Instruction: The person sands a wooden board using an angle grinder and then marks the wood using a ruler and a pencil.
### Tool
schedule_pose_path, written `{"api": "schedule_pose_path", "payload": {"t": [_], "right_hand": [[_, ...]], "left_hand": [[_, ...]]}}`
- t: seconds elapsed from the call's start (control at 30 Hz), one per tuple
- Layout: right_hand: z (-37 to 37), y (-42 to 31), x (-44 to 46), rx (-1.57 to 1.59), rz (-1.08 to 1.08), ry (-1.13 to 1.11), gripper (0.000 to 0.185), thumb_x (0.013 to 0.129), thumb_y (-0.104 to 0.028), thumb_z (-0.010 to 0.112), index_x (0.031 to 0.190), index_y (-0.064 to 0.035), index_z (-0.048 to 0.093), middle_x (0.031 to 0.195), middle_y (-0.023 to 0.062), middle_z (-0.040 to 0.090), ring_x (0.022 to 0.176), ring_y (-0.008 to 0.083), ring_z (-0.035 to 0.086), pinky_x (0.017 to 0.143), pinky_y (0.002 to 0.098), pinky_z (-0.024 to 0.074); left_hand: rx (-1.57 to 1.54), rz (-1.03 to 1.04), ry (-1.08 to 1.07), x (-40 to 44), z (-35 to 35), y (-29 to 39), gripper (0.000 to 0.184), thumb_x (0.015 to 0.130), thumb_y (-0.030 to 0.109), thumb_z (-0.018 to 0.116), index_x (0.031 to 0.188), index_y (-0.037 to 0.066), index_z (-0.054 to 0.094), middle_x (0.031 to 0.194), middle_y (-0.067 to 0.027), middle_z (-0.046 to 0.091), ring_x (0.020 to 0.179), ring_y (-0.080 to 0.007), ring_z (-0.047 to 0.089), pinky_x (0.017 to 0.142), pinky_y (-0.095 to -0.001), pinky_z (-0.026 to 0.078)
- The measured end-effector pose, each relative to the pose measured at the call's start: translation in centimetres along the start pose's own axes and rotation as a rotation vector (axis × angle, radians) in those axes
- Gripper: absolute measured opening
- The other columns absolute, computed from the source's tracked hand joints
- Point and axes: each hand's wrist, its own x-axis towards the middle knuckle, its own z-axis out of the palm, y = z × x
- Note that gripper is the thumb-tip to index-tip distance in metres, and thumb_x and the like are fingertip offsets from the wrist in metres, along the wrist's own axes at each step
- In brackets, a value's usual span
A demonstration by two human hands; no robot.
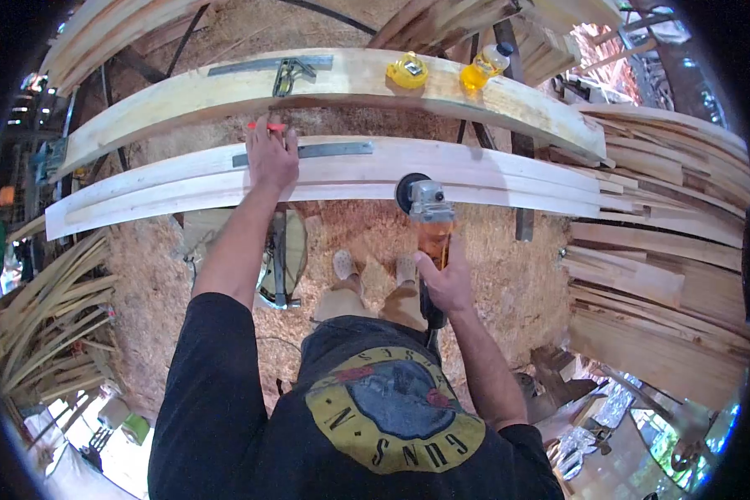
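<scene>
Right hand (448, 282) clenched round the angle grinder (433, 237); its disc (410, 193) is at the near edge of the near timber (533, 179), right of the flat metal bar (337, 150). Left hand (272, 160) over the same timber, across the bar, so it covers part of it; fingers grasp a red stick (265, 127), pointing toward the gap between timbers. Can't tell how hard the palm presses. Far timber (350, 83) runs roughly parallel and carries a long metal rule (246, 64), a square (289, 77) overlapping it, a yellow tape measure (407, 72) and an upright bottle of yellow liquid (484, 68). Last two sit beyond the grinder, well apart from the disc. Teal clamp-like tool (50, 158) at the far timber's left end. Stacked boards (658, 275) crowd the right side, thin strips (54, 325) the left. Sawdust (150, 283) covers the floor.
</scene>
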Motion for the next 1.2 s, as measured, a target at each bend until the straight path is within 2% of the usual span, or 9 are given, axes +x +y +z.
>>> {"api": "schedule_pose_path", "payload": {"t": [0.13, 0.23, 0.33, 0.53, 1.03, 1.13, 1.2], "right_hand": [[1.5, -0.2, 0.6, -0.078, 0.011, -0.018, 0.054, 0.09, -0.024, 0.078, 0.136, -0.0054, 0.057, 0.111, 0.0151, 0.073, 0.099, 0.026, 0.072, 0.086, 0.0383, 0.057], [2.1, -1.4, 0.8, -0.025, -0.016, -0.01, 0.051, 0.09, -0.025, 0.078, 0.134, -0.0053, 0.058, 0.109, 0.0145, 0.073, 0.097, 0.0256, 0.073, 0.085, 0.0387, 0.0574], [2.4, -1.9, 1.0, -0.003, 0.029, -0.042, 0.044, 0.091, -0.021, 0.076, 0.128, -0.0033, 0.06, 0.104, 0.0103, 0.07, 0.093, 0.0205, 0.068, 0.084, 0.0364, 0.0548], [3.0, -1.8, 1.5, -0.015, -0.005, -0.032, 0.049, 0.091, -0.024, 0.077, 0.131, -0.0032, 0.058, 0.105, 0.0122, 0.071, 0.094, 0.0225, 0.07, 0.085, 0.0375, 0.0553], [3.8, -1.3, 1.7, -0.109, -0.012, -0.044, 0.059, 0.092, -0.027, 0.076, 0.141, -0.0036, 0.054, 0.111, 0.0158, 0.071, 0.099, 0.0267, 0.071, 0.089, 0.0394, 0.0557], [3.9, -1.5, 1.7, -0.141, 0.0, -0.061, 0.066, 0.089, -0.029, 0.078, 0.143, -0.0008, 0.051, 0.115, 0.0212, 0.07, 0.103, 0.0373, 0.072, 0.088, 0.0452, 0.0578], [4.1, -0.9, 1.7, -0.105, 0.004, -0.08, 0.067, 0.089, -0.029, 0.078, 0.144, -0.0009, 0.051, 0.116, 0.0212, 0.07, 0.104, 0.0371, 0.072, 0.088, 0.0446, 0.0579]], "left_hand": [[-0.013, -0.016, -0.023, 0.4, -0.2, 0.2, 0.053, 0.105, 0.042, 0.052, 0.125, -0.005, 0.065, 0.151, -0.0189, 0.045, 0.136, -0.0393, 0.045, 0.119, -0.0503, 0.031], [0.039, -0.077, -0.125, 0.6, -0.4, 0.3, 0.051, 0.105, 0.041, 0.052, 0.118, -0.005, 0.067, 0.15, -0.0184, 0.047, 0.135, -0.0373, 0.048, 0.12, -0.0491, 0.031], [0.043, -0.027, -0.049, 0.5, 0.1, 0.0, 0.048, 0.104, 0.04, 0.052, 0.111, -0.004, 0.07, 0.147, -0.0179, 0.05, 0.134, -0.0343, 0.049, 0.119, -0.0486, 0.031], [0.078, -0.07, -0.166, 0.7, -0.7, 0.5, 0.042, 0.103, 0.037, 0.056, 0.108, -0.002, 0.071, 0.142, -0.017, 0.052, 0.134, -0.0328, 0.05, 0.118, -0.0477, 0.032], [0.091, -0.03, -0.087, 0.4, 0.1, 0.0, 0.044, 0.101, 0.038, 0.056, 0.108, -0.002, 0.073, 0.14, -0.0181, 0.055, 0.129, -0.0336, 0.053, 0.115, -0.0484, 0.033], [0.066, -0.043, -0.106, 0.5, 0.1, -0.1, 0.044, 0.101, 0.038, 0.056, 0.107, -0.003, 0.073, 0.139, -0.0181, 0.056, 0.129, -0.0334, 0.053, 0.115, -0.0484, 0.034], [0.063, -0.023, -0.079, 0.4, 0.0, 0.0, 0.044, 0.101, 0.038, 0.056, 0.107, -0.003, 0.073, 0.138, -0.0183, 0.057, 0.129, -0.0336, 0.053, 0.115, -0.0484, 0.034]]}}
